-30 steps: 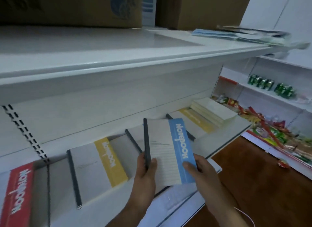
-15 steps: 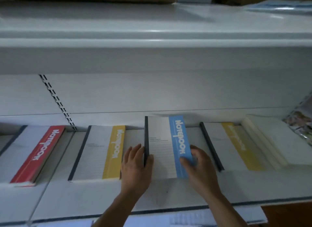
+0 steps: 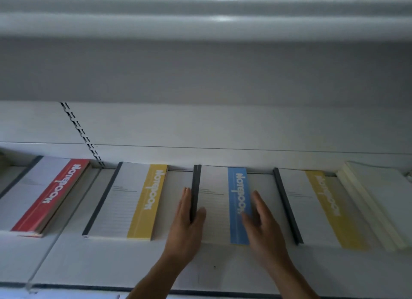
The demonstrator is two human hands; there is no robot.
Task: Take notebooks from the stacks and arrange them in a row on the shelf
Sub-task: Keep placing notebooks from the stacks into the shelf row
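At six o'clock, nearest me, the front of the white metal shelf [image 3: 133, 265] lies under both forearms. Just past it, my left grip [image 3: 186, 229] has its fingers straight along the dark spine of the white notebook with the blue band [image 3: 220, 200], with the thumb laid on the cover. I read that as pressing, not pinching. My right grip [image 3: 263, 229] is spread loose over the blue band's right edge; it is blurred, so I cannot tell if it touches. That notebook lies flat in the middle of the row, its top edge at the back wall.

At nine o'clock of it sits a white notebook with a yellow band [image 3: 131, 200], and further that way a red-banded notebook [image 3: 44, 194]. At three o'clock lies a second yellow-banded notebook [image 3: 312, 205], then a cream stack of plain notebooks [image 3: 379, 198]. The banded ones lie with gaps between them.

I judge the blue one as good as placed, needing only a squaring nudge. The cream stack suggests there is more to lay out, though I cannot see where the row has room. At twelve o'clock the grey upper shelf [image 3: 200, 27] overhangs everything.
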